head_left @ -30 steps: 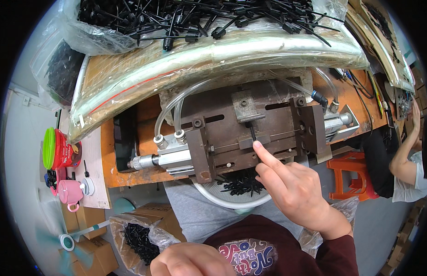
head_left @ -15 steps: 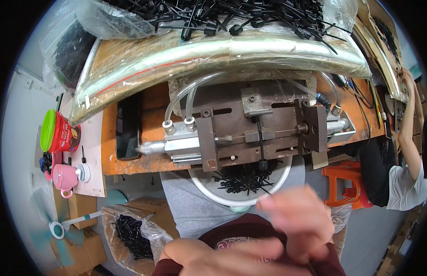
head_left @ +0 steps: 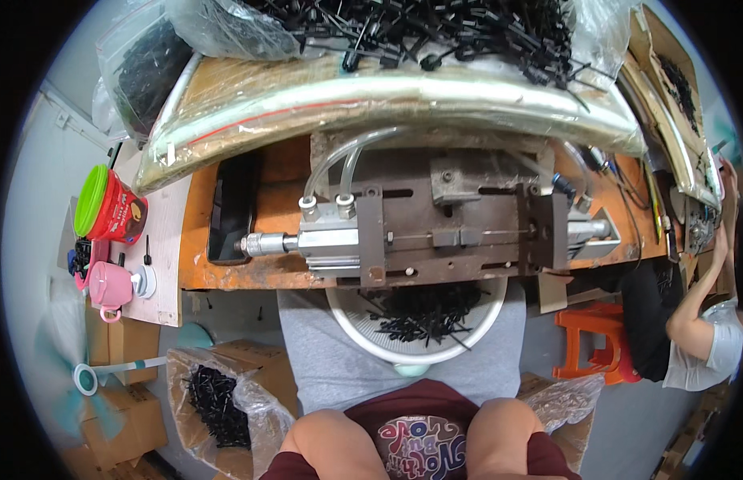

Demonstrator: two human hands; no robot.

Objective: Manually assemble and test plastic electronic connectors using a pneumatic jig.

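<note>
Neither of my hands shows; only my bent left arm (head_left: 339,444) and my bent right arm (head_left: 506,436) appear at the lower edge, with maroon sleeves. In front of me stands a brown metal fixture (head_left: 403,180) with two small jaw blocks (head_left: 455,238) at its middle. A silver pneumatic cylinder (head_left: 330,238) is mounted on its left, and another cylinder (head_left: 587,232) on its right. Below the front edge, a white basket (head_left: 339,324) rests on my lap with many black plastic parts (head_left: 427,312) that have thin stems.
A plastic-covered tray (head_left: 403,88) heaped with black parts spans the back of the orange bench (head_left: 199,256). A phone (head_left: 231,212) lies left of the fixture. A lined carton (head_left: 263,408) stands lower left, an orange stool (head_left: 583,336) at right. A co-worker's arm (head_left: 711,280) reaches in.
Both my hands, blurred over my lap before, have left the view. The black stemmed part that lay across the jaw blocks is gone from there. The view has shifted slightly.
</note>
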